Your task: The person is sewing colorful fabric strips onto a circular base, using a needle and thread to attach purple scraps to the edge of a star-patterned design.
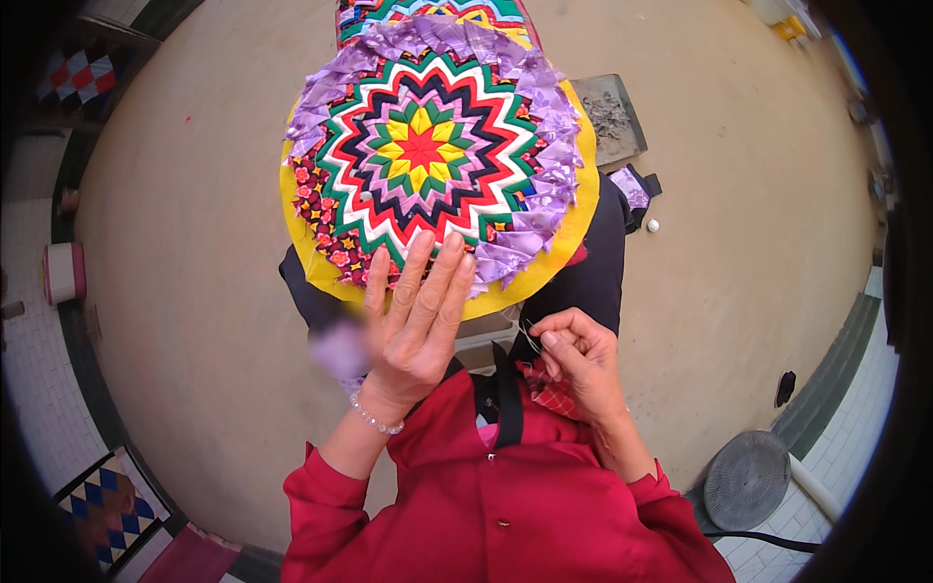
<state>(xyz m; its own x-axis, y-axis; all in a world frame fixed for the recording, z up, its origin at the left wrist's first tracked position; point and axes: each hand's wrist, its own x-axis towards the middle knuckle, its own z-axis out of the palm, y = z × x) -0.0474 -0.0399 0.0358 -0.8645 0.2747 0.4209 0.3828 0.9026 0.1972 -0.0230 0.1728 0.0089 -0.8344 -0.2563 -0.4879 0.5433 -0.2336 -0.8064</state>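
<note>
A round patchwork piece (421, 153) with zigzag rings of folded cloth lies before me on a yellow backing (583, 218), partly over my knees. Purple folded fabric pieces (543, 211) ring its top and right; dark floral fabric (328, 226) shows along the lower left. My left hand (423, 321) rests with fingers spread on the lower edge of the piece and holds nothing. My right hand (576, 350), just below the lower right edge, pinches a thin pale thread (531, 337) between thumb and forefinger. Whether it also holds a needle cannot be told.
Another colourful patchwork (350, 18) lies beyond the round piece. A dustpan-like tray (609, 116) with grey scraps sits on the floor at right, near purple and black cloth (633, 188) and a small white ball (653, 225). A round woven mat (748, 481) is at lower right.
</note>
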